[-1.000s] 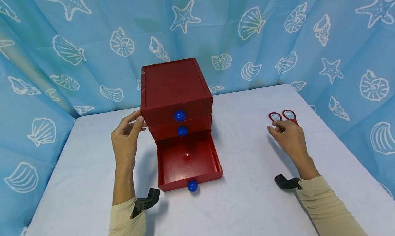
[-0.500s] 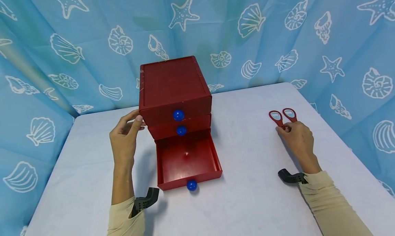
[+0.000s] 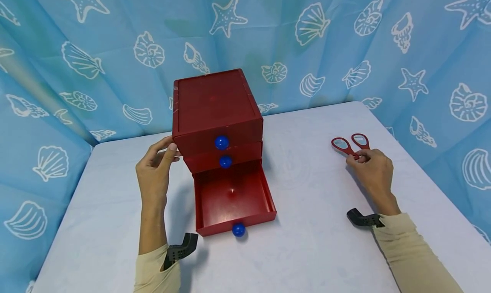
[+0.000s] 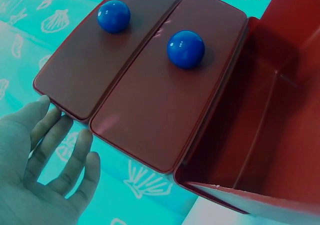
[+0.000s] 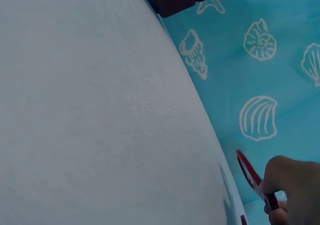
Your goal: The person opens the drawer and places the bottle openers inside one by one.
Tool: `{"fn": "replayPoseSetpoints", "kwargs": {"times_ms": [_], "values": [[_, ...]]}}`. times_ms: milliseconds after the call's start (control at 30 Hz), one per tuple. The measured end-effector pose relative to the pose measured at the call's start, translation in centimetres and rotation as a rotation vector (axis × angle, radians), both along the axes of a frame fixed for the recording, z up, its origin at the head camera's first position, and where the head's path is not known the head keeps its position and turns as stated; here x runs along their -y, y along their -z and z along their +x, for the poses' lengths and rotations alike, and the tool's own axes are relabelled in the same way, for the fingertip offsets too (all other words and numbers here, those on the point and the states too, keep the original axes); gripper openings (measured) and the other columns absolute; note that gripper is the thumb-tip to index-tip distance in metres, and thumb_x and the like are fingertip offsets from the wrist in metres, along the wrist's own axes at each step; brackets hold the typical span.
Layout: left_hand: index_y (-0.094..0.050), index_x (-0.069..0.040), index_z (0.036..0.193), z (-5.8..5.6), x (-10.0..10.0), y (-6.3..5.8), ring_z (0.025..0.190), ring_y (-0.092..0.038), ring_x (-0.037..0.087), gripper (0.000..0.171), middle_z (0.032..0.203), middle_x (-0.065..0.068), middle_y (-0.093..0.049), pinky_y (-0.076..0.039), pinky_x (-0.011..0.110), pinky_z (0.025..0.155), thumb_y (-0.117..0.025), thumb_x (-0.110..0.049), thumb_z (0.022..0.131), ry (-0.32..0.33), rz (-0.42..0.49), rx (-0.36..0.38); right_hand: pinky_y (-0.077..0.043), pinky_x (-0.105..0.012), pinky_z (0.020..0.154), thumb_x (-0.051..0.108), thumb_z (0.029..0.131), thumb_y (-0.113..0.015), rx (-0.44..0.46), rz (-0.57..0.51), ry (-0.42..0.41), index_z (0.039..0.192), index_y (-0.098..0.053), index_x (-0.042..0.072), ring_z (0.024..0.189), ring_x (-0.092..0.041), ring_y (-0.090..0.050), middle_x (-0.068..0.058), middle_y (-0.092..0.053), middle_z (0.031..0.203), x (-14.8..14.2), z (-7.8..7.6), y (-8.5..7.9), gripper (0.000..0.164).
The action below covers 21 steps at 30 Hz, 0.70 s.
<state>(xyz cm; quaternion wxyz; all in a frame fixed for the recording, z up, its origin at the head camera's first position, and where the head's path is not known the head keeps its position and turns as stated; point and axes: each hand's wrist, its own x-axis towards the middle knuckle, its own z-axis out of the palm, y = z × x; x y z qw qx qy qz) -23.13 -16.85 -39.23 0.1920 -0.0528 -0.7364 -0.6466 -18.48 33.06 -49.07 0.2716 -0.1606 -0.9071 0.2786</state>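
Note:
At the cabinet's left side, my left hand [image 3: 154,178] touches the edge near the top drawer with loosely spread fingers; the left wrist view shows those fingers [image 4: 51,150] along the drawer fronts. The dark red drawer cabinet [image 3: 215,101] has its bottom drawer [image 3: 230,205] pulled out, while the two upper drawers are closed. Over the right part of the table, my right hand [image 3: 373,171] pinches a pair of scissors [image 3: 349,150] with red handles between thumb and fingers. The two handle loops point away from me, spread apart. My hand hides the blades.
A white cloth covers the table [image 3: 303,242]. Behind it and along both sides hangs a blue curtain [image 3: 268,46] with white shell prints. Round blue knobs [image 3: 221,142] stick out from the drawer fronts, and the open drawer reaches toward me.
My right hand has moved slightly right and taken hold of the scissors, whose handles have since turned a little leftward. My left hand has stayed at the cabinet.

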Motion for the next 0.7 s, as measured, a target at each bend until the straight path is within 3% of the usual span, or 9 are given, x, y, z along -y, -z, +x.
{"fn": "replayPoseSetpoints", "kwargs": {"times_ms": [200, 400, 700], "values": [[-0.07, -0.024, 0.128, 0.1, -0.1, 0.1, 0.098, -0.066, 0.021, 0.034, 0.12, 0.0, -0.068, -0.051, 0.033, 0.092, -0.068, -0.034, 0.096, -0.01, -0.004, 0.005, -0.035, -0.019, 0.062, 0.014, 0.084, -0.075, -0.063, -0.046, -0.043, 0.089, -0.073, -0.003, 0.073, -0.017, -0.049, -0.012, -0.061, 0.079, 1.6, 1.1, -0.8, 0.018], [-0.07, -0.025, 0.128, 0.3, 0.1, 0.0, 0.097, -0.066, 0.02, 0.034, 0.12, -0.001, -0.068, -0.05, 0.034, 0.093, -0.068, -0.036, 0.096, -0.029, -0.012, 0.021, -0.033, -0.012, 0.058, 0.009, 0.08, -0.078, -0.149, -0.047, -0.147, 0.086, -0.075, 0.0, 0.068, -0.014, -0.049, -0.008, -0.06, 0.072, 4.6, 1.8, -1.9, 0.011], [-0.07, -0.023, 0.128, 0.2, 0.0, -0.1, 0.097, -0.066, 0.022, 0.034, 0.12, -0.001, -0.068, -0.053, 0.031, 0.091, -0.067, -0.034, 0.097, -0.005, -0.007, -0.011, -0.034, -0.02, 0.057, 0.003, 0.075, -0.082, -0.282, -0.065, -0.338, 0.085, -0.073, 0.002, 0.066, -0.009, -0.048, -0.001, -0.055, 0.07, 8.7, 3.2, -2.3, 0.013]]}}
